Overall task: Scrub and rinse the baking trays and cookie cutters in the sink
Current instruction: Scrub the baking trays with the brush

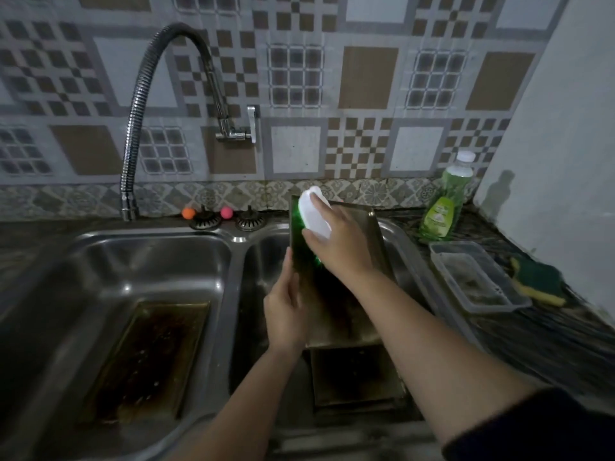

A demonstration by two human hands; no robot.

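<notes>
Right-hand fingers [309,239]: curling over a white-backed scrub brush [314,217], its green bristles pressing against the upper part of the tilted tray [359,294].
Right hand [336,241]: gripping the brush from above, near the tray's far end.
Left-hand fingers [289,277]: wrapping the tray's left edge, bracing it.
Left hand [284,311]: holding the tray propped in the right basin of the sink [238,261].
Tilted tray: leaning over the right basin, far end resting toward the sink's back rim.
Second tray [357,374]: lying low in the right basin, beneath the tilted tray.
Third tray [146,357]: lying flat in the left basin, dark with residue.
Faucet [143,128]: arching behind the left basin; no water showing.
Soap bottle [442,207]: standing on the counter [549,344], right of the sink.
Cookie cutters: none discernible.
Step in hand: judged to be scrubbing the first tray.
Next move: probably calling for brush strokes working down the tray's face, the left grip steadying, before rinsing.
</notes>
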